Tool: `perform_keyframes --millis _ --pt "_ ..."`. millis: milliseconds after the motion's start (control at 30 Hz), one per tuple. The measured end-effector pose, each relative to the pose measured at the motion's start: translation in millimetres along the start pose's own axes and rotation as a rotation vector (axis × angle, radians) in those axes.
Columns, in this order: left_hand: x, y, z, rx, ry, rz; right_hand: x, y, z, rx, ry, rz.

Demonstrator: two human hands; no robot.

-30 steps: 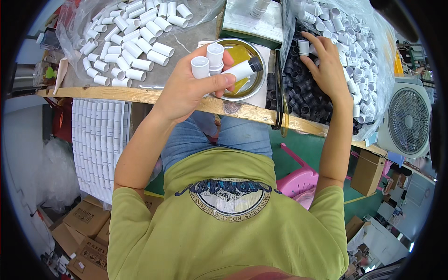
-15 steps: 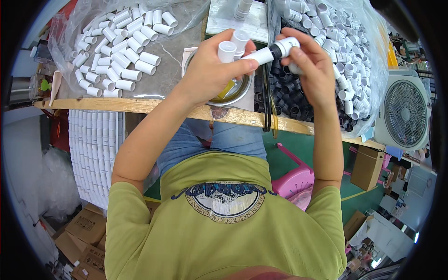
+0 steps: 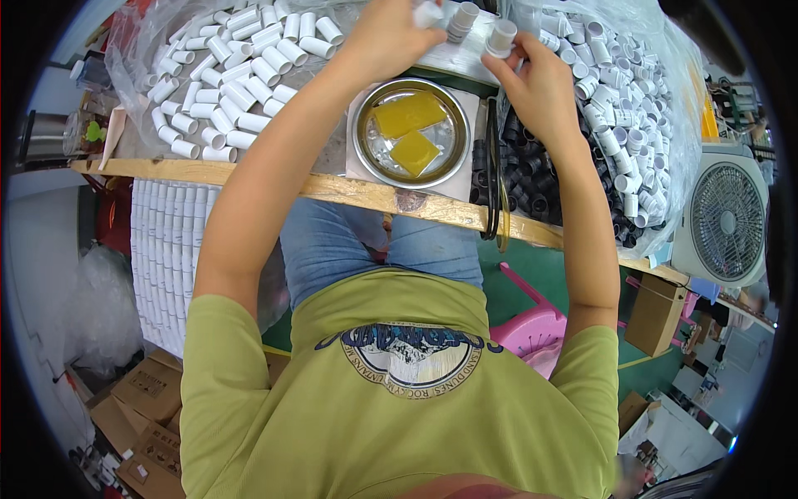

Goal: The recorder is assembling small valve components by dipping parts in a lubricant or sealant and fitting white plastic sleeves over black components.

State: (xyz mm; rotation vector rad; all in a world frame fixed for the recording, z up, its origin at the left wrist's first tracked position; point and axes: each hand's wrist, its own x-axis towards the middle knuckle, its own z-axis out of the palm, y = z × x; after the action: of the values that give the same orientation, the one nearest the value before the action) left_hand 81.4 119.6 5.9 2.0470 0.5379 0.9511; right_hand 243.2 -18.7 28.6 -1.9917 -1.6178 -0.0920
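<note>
Round metal dish with two yellow sponge pads sits on the wooden table edge, and a heap of black caps lies just to its right. A white fan stands off the table's right end, beside a brown carton. Below the table: a pink plastic stool, stacked white tubes in rows (left side), and cardboard boxes on the floor.

Matt white plastic tubes lie on crinkly clear film; at three o'clock sit matt black plastic caps. The round dish is shiny metal (holding yellow sponge pieces). The tabletop edge is bare, rough wood.
</note>
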Motion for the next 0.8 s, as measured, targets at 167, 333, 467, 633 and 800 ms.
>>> perform_keyframes --millis 167,333,467,633,800 --pt "27.1 -33.7 19.5 0.159 0.11 0.002 31.8 5.8 29.0 0.064 -0.031 -0.081" --pt "-27.9 17.6 -42.1 -0.724 -0.326 -0.396 2.1 -7.4 -5.4 0.349 -0.258 0.156" --pt "-69.3 40.9 -43.0 -1.221 -0.649 -0.524 -34.8 -54.4 -28.5 1.236 -0.499 0.119" --pt "-96.3 65.0 -24.2 -0.998 -0.348 -0.402 -54.1 -72.7 -25.3 1.07 -0.276 0.13" --pt "-112.3 73.6 -14.0 0.27 0.151 0.403 -65.4 -87.0 -15.4 0.817 -0.061 0.161"
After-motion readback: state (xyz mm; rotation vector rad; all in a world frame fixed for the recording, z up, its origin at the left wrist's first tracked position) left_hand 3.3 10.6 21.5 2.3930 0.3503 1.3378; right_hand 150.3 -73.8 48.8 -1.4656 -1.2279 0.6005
